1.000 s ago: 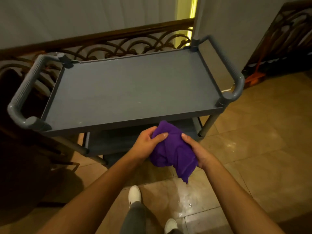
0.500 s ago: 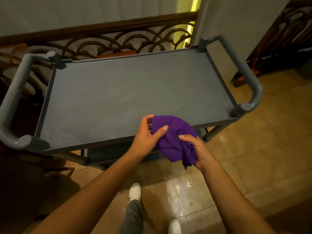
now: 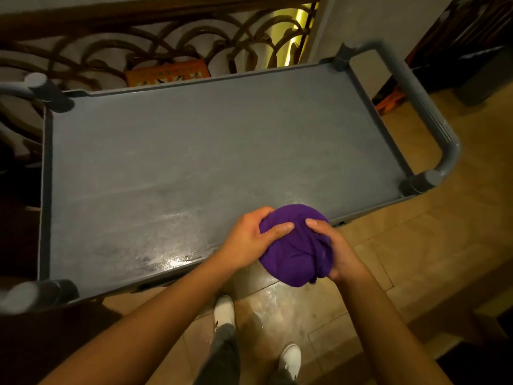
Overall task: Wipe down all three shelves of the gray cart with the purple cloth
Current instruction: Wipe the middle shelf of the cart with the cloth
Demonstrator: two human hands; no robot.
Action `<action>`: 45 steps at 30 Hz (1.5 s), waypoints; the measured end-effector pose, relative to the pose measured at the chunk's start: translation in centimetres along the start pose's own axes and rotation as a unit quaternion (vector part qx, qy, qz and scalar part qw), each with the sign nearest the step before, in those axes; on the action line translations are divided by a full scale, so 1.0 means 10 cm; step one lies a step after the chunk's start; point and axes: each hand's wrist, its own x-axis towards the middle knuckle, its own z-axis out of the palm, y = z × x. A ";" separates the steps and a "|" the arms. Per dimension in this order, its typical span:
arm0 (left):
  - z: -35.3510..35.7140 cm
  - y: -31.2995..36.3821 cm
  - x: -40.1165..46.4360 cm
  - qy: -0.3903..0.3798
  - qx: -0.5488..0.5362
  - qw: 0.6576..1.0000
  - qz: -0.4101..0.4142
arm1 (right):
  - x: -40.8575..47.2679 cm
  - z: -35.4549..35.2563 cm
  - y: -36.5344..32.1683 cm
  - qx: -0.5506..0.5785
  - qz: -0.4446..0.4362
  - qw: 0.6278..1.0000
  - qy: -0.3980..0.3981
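Note:
The purple cloth (image 3: 294, 245) is bunched into a ball over the front edge of the gray cart's top shelf (image 3: 208, 151), right of centre. My left hand (image 3: 249, 240) grips the cloth from the left, thumb across its top. From the right, my right hand (image 3: 338, 251) clasps it with fingers dug into the folds. The top shelf is flat and bare, with a wet sheen near its front edge. The two lower shelves are hidden beneath it.
Gray tube handles stand at the cart's right end (image 3: 427, 118) and left end (image 3: 19, 295). A dark wooden railing with curved ironwork (image 3: 166, 43) runs behind the cart. Tiled floor (image 3: 416, 259) lies to the right, with a wet patch by my white shoes (image 3: 224, 309).
Both hands have lifted the cloth from below the top shelf up to its front edge and bunched it tighter. The view has moved closer and looks more steeply down on the cart.

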 end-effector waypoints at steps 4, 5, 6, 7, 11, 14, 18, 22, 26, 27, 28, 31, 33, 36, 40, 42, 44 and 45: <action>-0.07 -0.06 0.07 0.043 0.134 0.987 0.083 | -0.02 -0.01 0.01 0.038 -0.029 0.997 -0.054; -0.06 -0.05 0.08 0.045 0.136 0.986 0.089 | -0.04 -0.01 0.03 0.017 -0.029 0.997 -0.063; -0.07 -0.03 0.09 0.045 0.124 0.987 0.093 | -0.04 0.00 0.03 -0.012 -0.028 0.998 -0.059; -0.03 -0.04 0.08 0.042 0.110 0.989 0.094 | -0.08 -0.02 0.06 -0.035 -0.030 0.998 -0.047; 0.03 -0.08 0.05 0.033 0.033 0.997 0.054 | -0.10 -0.13 0.11 -0.061 -0.055 0.996 -0.017; 0.19 -0.15 -0.13 -0.011 -0.063 0.998 0.009 | -0.21 -0.38 0.21 -0.072 -0.066 0.995 -0.007; 0.51 -0.36 -0.46 -0.007 -0.142 0.989 -0.029 | -0.43 -0.76 0.47 -0.082 -0.055 0.995 0.008; 0.97 -0.70 -0.62 0.008 -0.205 0.976 -0.077 | -0.56 -1.14 0.76 0.041 -0.050 0.998 0.017; 1.32 -1.14 -0.61 0.003 -0.193 0.974 -0.120 | -0.47 -1.45 0.97 0.132 -0.045 0.990 0.011; 1.36 -1.22 -0.56 0.020 -0.184 0.976 -0.117 | -0.42 -1.52 1.02 0.128 -0.041 0.991 0.012; 1.38 -1.31 -0.48 0.038 -0.175 0.977 -0.111 | -0.36 -1.61 1.06 0.124 -0.042 0.991 0.020; 1.38 -1.60 -0.22 0.050 -0.171 0.979 -0.094 | -0.07 -1.88 1.24 0.161 -0.063 0.984 0.036; 1.40 -1.80 -0.07 0.045 -0.134 0.987 -0.073 | 0.14 -2.01 1.41 0.201 -0.076 0.976 0.028; 1.47 -2.18 0.18 0.063 -0.044 0.997 0.016 | 0.52 -2.07 1.76 0.207 -0.069 0.976 -0.009; 1.29 -2.68 0.69 0.111 0.049 0.990 0.072 | 1.12 -2.16 2.02 0.160 -0.109 0.981 0.011; 1.13 -2.92 0.93 0.121 0.096 0.985 0.077 | 1.41 -2.22 2.00 0.122 -0.146 0.981 0.032; 1.02 -3.15 1.07 0.135 0.116 0.977 0.120 | 1.63 -2.28 1.99 0.096 -0.186 0.978 0.023; 0.99 -3.24 1.11 0.145 0.110 0.973 0.143 | 1.69 -2.31 1.97 0.089 -0.196 0.976 0.018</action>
